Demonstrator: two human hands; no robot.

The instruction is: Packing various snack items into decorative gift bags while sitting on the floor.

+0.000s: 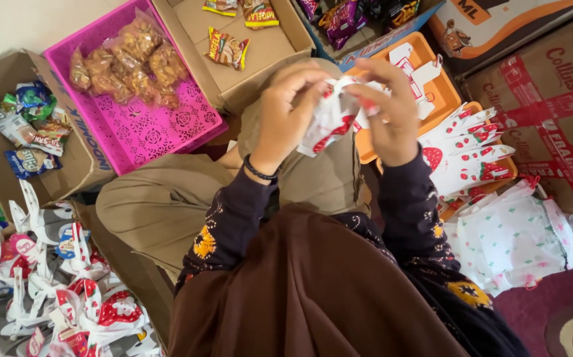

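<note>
While both hands [339, 112] grip strawberry-print bag [331, 119]

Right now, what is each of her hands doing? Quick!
Left hand: closed on the white bag with red strawberry print.
Right hand: closed on the same bag, pinching its top edge.

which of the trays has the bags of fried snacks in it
The pink tray at upper left; its clear snack bags set it apart from the orange trays, which hold paper tags.
</note>
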